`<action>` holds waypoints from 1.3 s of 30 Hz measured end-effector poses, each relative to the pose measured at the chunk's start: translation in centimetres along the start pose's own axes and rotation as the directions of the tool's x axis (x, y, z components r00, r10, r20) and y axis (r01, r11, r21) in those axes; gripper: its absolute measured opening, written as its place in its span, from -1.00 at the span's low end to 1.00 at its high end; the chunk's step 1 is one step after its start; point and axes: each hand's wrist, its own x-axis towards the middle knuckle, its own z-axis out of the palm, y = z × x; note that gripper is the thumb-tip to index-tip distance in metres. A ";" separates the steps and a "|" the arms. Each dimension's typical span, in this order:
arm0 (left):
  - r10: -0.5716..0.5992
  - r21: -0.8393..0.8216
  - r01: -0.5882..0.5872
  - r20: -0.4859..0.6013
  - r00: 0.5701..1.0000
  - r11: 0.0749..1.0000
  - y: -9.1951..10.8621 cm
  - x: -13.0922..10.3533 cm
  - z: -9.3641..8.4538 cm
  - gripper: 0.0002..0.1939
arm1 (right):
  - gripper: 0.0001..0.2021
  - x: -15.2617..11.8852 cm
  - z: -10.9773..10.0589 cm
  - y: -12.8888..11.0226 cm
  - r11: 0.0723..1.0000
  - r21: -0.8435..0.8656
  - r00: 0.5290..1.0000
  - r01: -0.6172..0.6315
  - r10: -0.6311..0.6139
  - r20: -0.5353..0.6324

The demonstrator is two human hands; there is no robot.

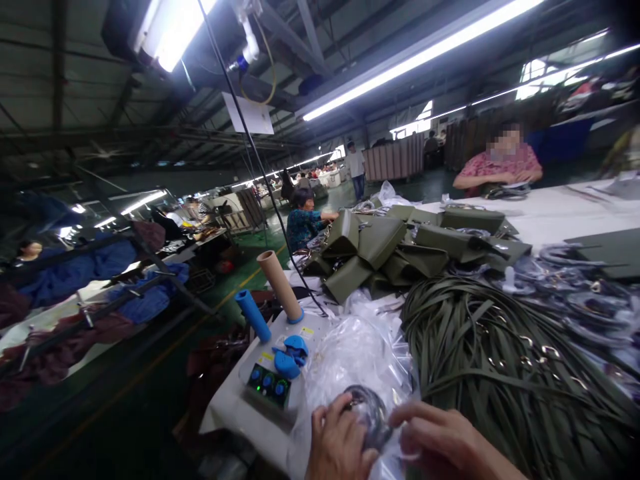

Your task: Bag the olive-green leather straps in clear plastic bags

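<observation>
A dark coiled strap point(384, 405), seemingly in clear plastic, lies on a heap of clear plastic bags point(345, 350) at the bottom centre. My left hand point(340, 440) is closed over the coil's left side, its fingers curled on top. At the right edge of the coil is my right hand point(440, 433), slightly blurred, its fingers bent in towards the coil. Whatever its fingertips grip is too unclear to name. Just right of my hands spreads a big pile of olive-green straps point(465, 353) with metal rings and clasps.
Beyond are stacked olive-green bags point(383, 240) and plastic-wrapped coils point(595, 303) on the white table point(540, 213). To the left stand a control box point(269, 385) with knobs, a blue tube point(253, 315) and a cardboard tube point(280, 287). Co-workers sit across the table.
</observation>
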 end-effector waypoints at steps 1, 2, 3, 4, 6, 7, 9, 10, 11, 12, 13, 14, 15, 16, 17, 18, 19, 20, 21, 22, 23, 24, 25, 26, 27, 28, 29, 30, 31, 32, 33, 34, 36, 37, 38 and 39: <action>0.071 0.020 -0.070 -0.053 0.996 0.997 0.3 0.5 0.1 -0.67 | -0.81 0.5 0.4 0.3 0.995 0.092 0.999 -0.032 0.030 0.022; 0.126 0.032 -0.124 -0.086 0.988 0.992 0.6 1.0 0.2 -0.65 | -0.81 0.8 0.9 0.6 0.983 0.163 0.996 -0.084 0.076 0.054; 0.175 0.032 -0.173 -0.090 0.980 0.984 0.8 1.4 0.2 -0.65 | -0.80 1.1 1.5 0.9 0.965 0.218 0.987 -0.147 0.129 0.093; 0.213 0.025 -0.212 -0.068 0.975 0.977 0.8 1.5 0.2 -0.67 | -0.79 1.2 2.1 1.2 0.943 0.253 0.974 -0.217 0.191 0.124; 0.259 -0.001 -0.259 -0.022 0.966 0.966 0.4 1.4 0.3 -0.71 | -0.78 1.2 3.3 1.6 0.911 0.276 0.948 -0.307 0.268 0.170; 0.273 -0.020 -0.273 0.016 0.962 0.962 0.0 1.1 0.3 -0.73 | -0.77 1.1 3.9 1.7 0.906 0.278 0.945 -0.318 0.277 0.177; 0.299 -0.056 -0.295 0.104 0.948 0.954 -0.9 0.5 0.2 -0.76 | -0.76 0.9 4.7 1.7 0.898 0.281 0.938 -0.338 0.298 0.175; 0.308 -0.069 -0.300 0.146 0.940 0.951 -1.3 0.3 0.1 -0.77 | -0.75 0.7 4.9 1.7 0.891 0.286 0.934 -0.352 0.313 0.174; 0.308 -0.079 -0.298 0.190 0.932 0.951 -1.6 0.2 -0.1 -0.77 | -0.74 0.7 5.1 1.7 0.884 0.290 0.928 -0.367 0.330 0.170; 0.299 -0.086 -0.286 0.240 0.924 0.954 -1.7 0.3 -0.4 -0.77 | -0.73 0.6 5.3 1.7 0.875 0.295 0.922 -0.384 0.350 0.164; 0.280 -0.092 -0.264 0.293 0.914 0.960 -1.7 0.6 -0.7 -0.77 | -0.72 0.6 5.5 1.7 0.866 0.298 0.916 -0.400 0.369 0.156; 0.258 -0.100 -0.237 0.347 0.902 0.966 -1.6 0.9 -1.2 -0.78 | -0.70 0.7 5.7 1.7 0.860 0.300 0.911 -0.413 0.386 0.149; 0.236 -0.110 -0.210 0.393 0.888 0.972 -1.4 1.4 -1.6 -0.80 | -0.67 0.8 5.9 1.8 0.846 0.303 0.899 -0.438 0.413 0.145; 0.226 -0.126 -0.190 0.427 0.875 0.974 -1.2 1.8 -2.0 -0.83 | -0.64 0.8 6.1 1.8 0.823 0.312 0.880 -0.474 0.452 0.144; 0.220 -0.148 -0.171 0.451 0.865 0.974 -1.0 2.1 -2.3 -0.86 | -0.62 0.9 6.3 1.8 0.794 0.328 0.858 -0.512 0.493 0.144; 0.214 -0.168 -0.151 0.471 0.856 0.974 -0.8 2.4 -2.5 -0.89 | -0.60 1.0 6.5 1.7 0.758 0.352 0.832 -0.550 0.537 0.143; 0.205 -0.184 -0.129 0.491 0.847 0.974 -0.5 2.6 -2.7 -0.91 | -0.59 1.0 6.6 1.7 0.715 0.387 0.803 -0.582 0.580 0.137; 0.194 -0.198 -0.105 0.516 0.834 0.975 -0.3 2.7 -2.8 -0.92 | -0.58 0.9 6.7 1.6 0.668 0.432 0.775 -0.606 0.618 0.131; 0.180 -0.207 -0.077 0.545 0.819 0.975 -0.2 2.8 -2.9 -0.93 | -0.56 0.9 6.8 1.4 0.622 0.483 0.752 -0.616 0.646 0.127; 0.165 -0.215 -0.046 0.577 0.800 0.975 0.0 2.8 -3.0 -0.93 | -0.54 0.8 6.8 1.3 0.581 0.532 0.737 -0.616 0.664 0.128; 0.148 -0.222 -0.013 0.606 0.781 0.975 0.2 2.9 -3.1 -0.93 | -0.53 0.7 6.7 1.1 0.537 0.581 0.722 -0.612 0.679 0.134; 0.134 -0.231 0.021 0.633 0.762 0.973 0.3 3.1 -3.2 -0.91 | -0.51 0.6 6.6 0.9 0.494 0.627 0.712 -0.602 0.688 0.142; 0.120 -0.243 0.059 0.659 0.742 0.968 0.4 3.3 -3.3 -0.88 | -0.51 0.6 6.5 0.8 0.460 0.670 0.710 -0.583 0.689 0.145; 0.105 -0.256 0.101 0.681 0.725 0.961 0.5 3.5 -3.3 -0.85 | -0.52 0.6 6.3 0.6 0.434 0.706 0.714 -0.559 0.685 0.144; 0.089 -0.271 0.146 0.697 0.712 0.951 0.5 3.7 -3.3 -0.83 | -0.53 0.6 6.1 0.6 0.415 0.736 0.720 -0.535 0.680 0.139; 0.072 -0.287 0.192 0.707 0.704 0.939 0.5 3.8 -3.2 -0.81 | -0.54 0.6 5.9 0.6 0.401 0.758 0.725 -0.514 0.675 0.135; 0.052 -0.302 0.236 0.709 0.703 0.923 0.4 3.9 -3.1 -0.81 | -0.54 0.7 5.7 0.6 0.387 0.773 0.727 -0.502 0.674 0.135; 0.029 -0.319 0.278 0.703 0.710 0.906 0.3 3.9 -3.0 -0.82 | -0.55 0.7 5.5 0.7 0.375 0.782 0.724 -0.498 0.676 0.137; 0.001 -0.335 0.321 0.693 0.721 0.886 0.2 3.8 -2.8 -0.84 | -0.54 0.8 5.4 0.8 0.363 0.787 0.718 -0.499 0.681 0.141; -0.033 -0.349 0.363 0.681 0.731 0.864 0.2 3.8 -2.7 -0.83 | -0.54 0.9 5.3 0.8 0.351 0.791 0.710 -0.501 0.689 0.144; -0.074 -0.356 0.406 0.669 0.739 0.841 0.1 3.7 -2.6 -0.80 | -0.53 0.9 5.2 0.9 0.343 0.794 0.703 -0.501 0.697 0.143; -0.117 -0.363 0.450 0.659 0.743 0.816 0.1 3.6 -2.5 -0.76 | -0.52 1.0 5.1 0.9 0.339 0.797 0.698 -0.501 0.703 0.140; -0.195 -0.385 0.545 0.656 0.730 0.745 0.2 3.6 -2.6 -0.67 | -0.51 1.0 4.8 0.8 0.345 0.796 0.698 -0.498 0.704 0.131; -0.227 -0.399 0.593 0.663 0.714 0.699 0.2 3.6 -2.6 -0.67 | -0.50 1.1 4.7 0.7 0.353 0.793 0.702 -0.497 0.701 0.128; -0.252 -0.411 0.636 0.674 0.694 0.653 0.3 3.7 -2.6 -0.68 | -0.50 1.1 4.6 0.7 0.362 0.789 0.707 -0.496 0.696 0.125; -0.276 -0.416 0.676 0.688 0.672 0.608 0.4 3.8 -2.6 -0.71 | -0.50 1.1 4.5 0.6 0.372 0.784 0.713 -0.496 0.690 0.124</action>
